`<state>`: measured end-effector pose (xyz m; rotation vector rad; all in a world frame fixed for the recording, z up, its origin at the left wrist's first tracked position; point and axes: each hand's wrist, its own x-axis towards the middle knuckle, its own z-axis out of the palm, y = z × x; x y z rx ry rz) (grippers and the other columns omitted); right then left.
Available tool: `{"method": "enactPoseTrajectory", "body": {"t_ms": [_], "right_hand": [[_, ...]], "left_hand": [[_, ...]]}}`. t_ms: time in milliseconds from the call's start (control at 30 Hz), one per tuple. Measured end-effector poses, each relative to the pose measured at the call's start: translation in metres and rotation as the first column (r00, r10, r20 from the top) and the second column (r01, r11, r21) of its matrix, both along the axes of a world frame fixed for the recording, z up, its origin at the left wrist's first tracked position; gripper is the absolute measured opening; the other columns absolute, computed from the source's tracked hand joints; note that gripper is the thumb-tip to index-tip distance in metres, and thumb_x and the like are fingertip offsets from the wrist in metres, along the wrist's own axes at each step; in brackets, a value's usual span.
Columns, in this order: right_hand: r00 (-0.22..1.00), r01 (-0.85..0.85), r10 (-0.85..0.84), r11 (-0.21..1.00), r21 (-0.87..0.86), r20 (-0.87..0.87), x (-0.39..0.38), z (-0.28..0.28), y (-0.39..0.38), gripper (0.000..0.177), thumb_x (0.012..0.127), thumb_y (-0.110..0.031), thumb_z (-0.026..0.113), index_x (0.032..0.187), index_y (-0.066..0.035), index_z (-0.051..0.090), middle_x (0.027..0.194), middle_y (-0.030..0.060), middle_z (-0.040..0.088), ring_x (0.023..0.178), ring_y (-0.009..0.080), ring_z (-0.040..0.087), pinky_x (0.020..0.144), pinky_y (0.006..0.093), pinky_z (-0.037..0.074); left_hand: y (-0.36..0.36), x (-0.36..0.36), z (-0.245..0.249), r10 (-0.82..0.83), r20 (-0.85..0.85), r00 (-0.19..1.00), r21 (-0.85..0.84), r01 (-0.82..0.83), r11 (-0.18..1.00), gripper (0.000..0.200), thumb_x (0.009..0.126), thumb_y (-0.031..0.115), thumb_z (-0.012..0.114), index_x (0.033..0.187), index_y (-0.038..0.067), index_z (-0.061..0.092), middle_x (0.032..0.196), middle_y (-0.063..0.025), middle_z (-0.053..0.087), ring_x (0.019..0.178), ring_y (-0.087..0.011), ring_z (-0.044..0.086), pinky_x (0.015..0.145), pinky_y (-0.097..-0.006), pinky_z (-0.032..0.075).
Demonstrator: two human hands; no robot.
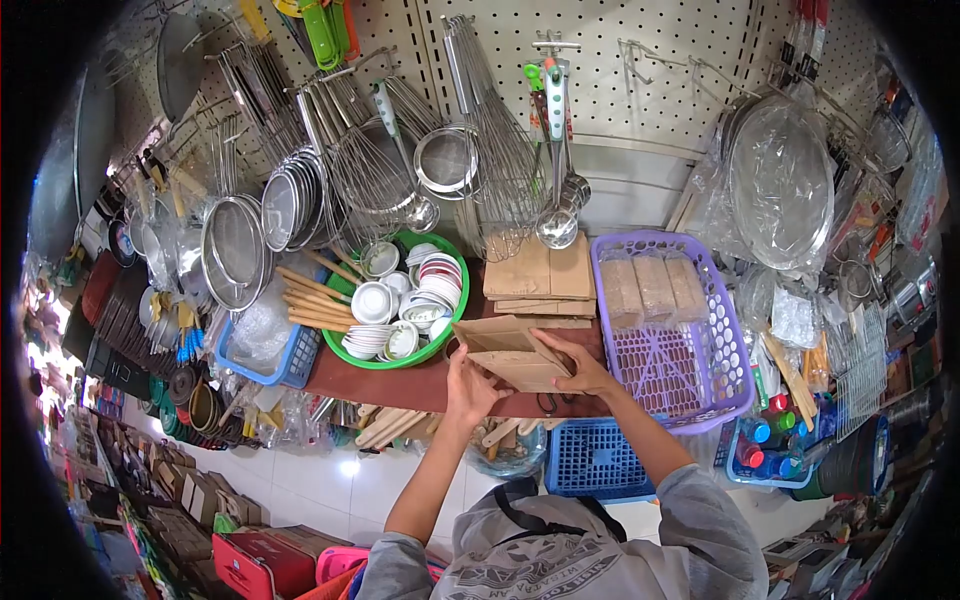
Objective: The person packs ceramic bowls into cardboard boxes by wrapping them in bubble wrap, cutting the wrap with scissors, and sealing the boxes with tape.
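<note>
A small brown cardboard box (515, 368) with raised flaps is held between both hands above the red-brown table (365, 384). My left hand (471, 385) grips its left side, and my right hand (580, 368) grips the right side, thumb and fingers on the cardboard. Just behind the box lies a stack of flat folded cardboard (540, 272). To the left stands a green basket (463, 300) full of small bowls. A purple basket (735, 350) at the right holds three wrapped packs (655, 290) along its back.
Whisks (495, 150), strainers (235, 250) and ladles (557, 225) hang on the perforated wall behind. Below the table's front edge are a blue crate (600, 460) and wooden utensils (395, 428). Scissors handles (548, 403) lie near that edge. A blue basket (295, 365) stands left.
</note>
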<state>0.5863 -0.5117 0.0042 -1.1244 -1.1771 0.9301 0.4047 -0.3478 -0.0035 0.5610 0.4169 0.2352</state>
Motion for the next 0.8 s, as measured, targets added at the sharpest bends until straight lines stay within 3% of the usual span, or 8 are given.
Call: {"method": "enactPoseTrajectory", "body": {"t_ms": [133,267,367,467,567,667,800], "right_hand": [[0.988,0.089,-0.096,0.994,0.064,0.124,0.003,0.003,0.003,0.105,0.069,-0.026,0.077,0.156,-0.004,0.022,0.157,0.0148,0.032,0.142,0.0243,0.034,0.116,0.0361,0.025],[0.964,0.122,-0.134,0.99,0.068,0.231,0.004,0.004,0.008,0.104,0.07,-0.018,0.074,0.156,-0.005,0.018,0.158,0.0157,0.03,0.144,0.027,0.03,0.118,0.0368,0.022],[0.992,0.098,-0.101,0.994,0.048,0.081,0.007,-0.008,0.009,0.107,0.072,-0.022,0.078,0.157,-0.006,0.016,0.161,0.0152,0.022,0.148,0.0277,0.021,0.12,0.0391,0.018],[0.987,0.106,-0.096,0.991,-0.077,0.126,0.009,-0.004,0.007,0.127,0.065,-0.041,0.088,0.159,-0.019,0.005,0.165,0.0069,0.001,0.151,0.0272,0.006,0.118,0.0547,0.021],[0.997,0.05,-0.047,0.998,-0.048,0.066,0.009,-0.009,0.008,0.139,0.057,-0.052,0.09,0.159,-0.021,0.002,0.165,0.0056,-0.002,0.151,0.0276,0.004,0.117,0.0548,0.023],[0.998,0.032,-0.034,0.999,0.033,0.05,0.005,-0.008,0.008,0.14,0.056,-0.072,0.079,0.158,-0.009,0.007,0.163,0.0147,0.007,0.151,0.0273,0.007,0.121,0.0415,0.011],[0.99,-0.091,0.085,0.995,-0.047,-0.114,0.004,0.01,0.0,0.141,0.055,-0.081,0.072,0.158,-0.009,0.007,0.163,0.0138,0.007,0.151,0.0263,0.006,0.121,0.0419,0.012]], "left_hand": [[-0.007,-0.007,0.005,-0.022,0.116,0.993,0.125,0.007,0.992,0.088,0.082,0.063,0.056,0.15,0.013,0.03,0.152,-0.0139,0.035,0.138,-0.0334,0.037,0.108,-0.0591,0.031],[-0.003,-0.015,-0.01,0.019,0.106,0.994,0.225,-0.042,0.973,0.085,0.082,0.05,0.064,0.151,0.018,0.026,0.153,-0.0104,0.034,0.136,-0.0309,0.039,0.108,-0.0529,0.034],[-0.01,-0.016,-0.003,0.074,0.074,0.995,0.296,-0.093,0.951,0.083,0.083,0.036,0.066,0.152,0.024,0.021,0.152,-0.0081,0.032,0.135,-0.0293,0.04,0.108,-0.0519,0.034],[-0.009,-0.016,-0.001,0.064,0.092,0.994,0.306,-0.089,0.948,0.079,0.085,0.021,0.065,0.15,0.028,0.02,0.15,-0.0058,0.031,0.132,-0.0262,0.039,0.108,-0.0512,0.033],[-0.008,-0.016,0.009,0.054,0.088,0.995,0.31,-0.079,0.947,0.079,0.085,0.015,0.066,0.149,0.026,0.021,0.145,-0.0055,0.034,0.129,-0.0233,0.041,0.108,-0.0461,0.034],[-0.006,-0.016,0.006,0.07,0.058,0.996,0.334,-0.085,0.939,0.081,0.082,0.007,0.07,0.146,0.023,0.024,0.14,-0.0052,0.038,0.127,-0.0207,0.041,0.106,-0.0393,0.036],[-0.006,-0.012,0.006,0.166,0.001,0.986,0.456,-0.148,0.877,0.082,0.077,0.005,0.079,0.141,0.017,0.028,0.135,-0.0061,0.041,0.127,-0.0202,0.042,0.105,-0.0356,0.038]]}}
